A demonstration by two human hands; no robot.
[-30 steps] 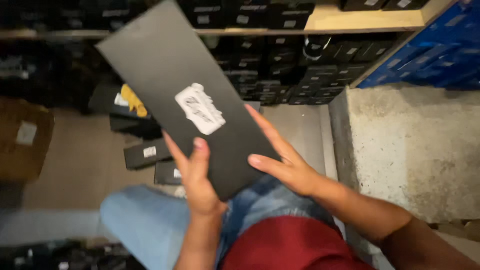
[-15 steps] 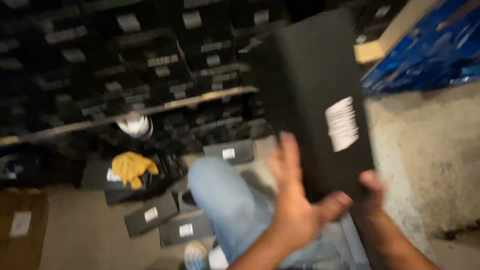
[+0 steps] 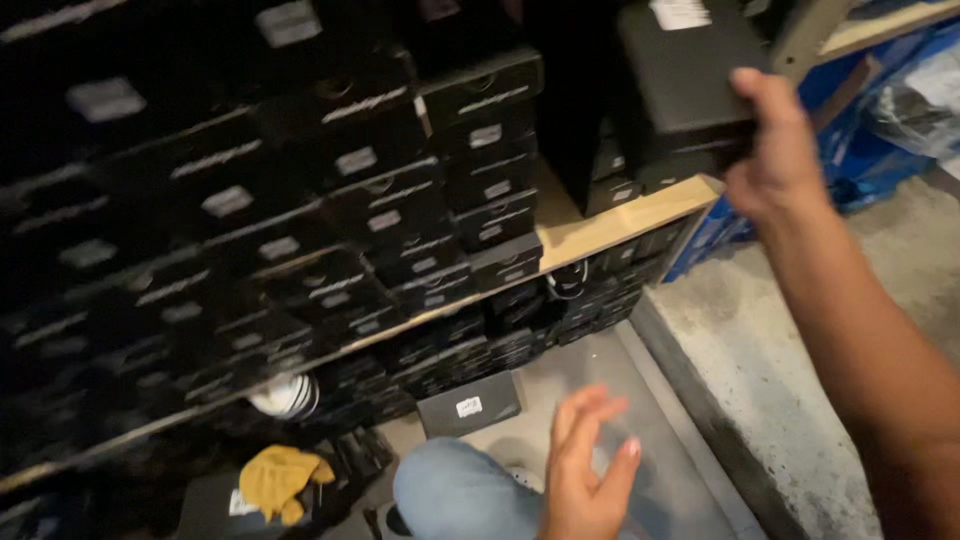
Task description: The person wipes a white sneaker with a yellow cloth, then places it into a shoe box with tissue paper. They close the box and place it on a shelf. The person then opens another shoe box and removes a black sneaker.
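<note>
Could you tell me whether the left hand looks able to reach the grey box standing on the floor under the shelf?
Probably yes. The left hand hangs open and empty, and the grey box stands just beyond it on the floor, with only bare concrete between; the knee sits beside that path.

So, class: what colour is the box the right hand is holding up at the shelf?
The box is black with a white label on top, gripped by the right hand; the head view shows it best.

The black box at far right runs off the top edge, its white label cut short. The right hand hides the box's right side. The near left hand is blurred, perhaps empty. Left shelf boxes smear into darkness.
</note>
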